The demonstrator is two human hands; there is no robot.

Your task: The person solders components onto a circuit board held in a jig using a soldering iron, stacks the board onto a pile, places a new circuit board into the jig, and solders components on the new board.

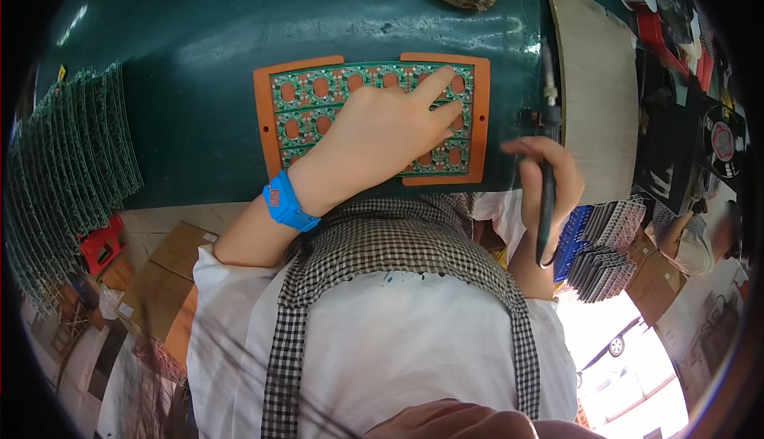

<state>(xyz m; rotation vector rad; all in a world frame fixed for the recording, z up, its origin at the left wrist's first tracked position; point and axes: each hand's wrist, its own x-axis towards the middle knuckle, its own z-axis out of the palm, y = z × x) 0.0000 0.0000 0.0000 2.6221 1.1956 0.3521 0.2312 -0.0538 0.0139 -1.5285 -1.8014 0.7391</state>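
A left hand presses flat, fingers spread, on a green circuit panel in its orange frame at twelve o'clock on the tabletop; the right hand grips a soldering iron at three o'clock. A slipping tip could well burn fingers.

Head-worn fisheye — steeply downward, close above the bench.

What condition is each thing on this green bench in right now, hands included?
Green circuit panel: lying flat in its frame, pressed by a hand.
Orange rectangular frame: flat on the bench.
Left hand: fingers spread on the panel.
Right hand: closed around a dark pen-shaped tool.
Stack of green boards: fanned out, untouched.
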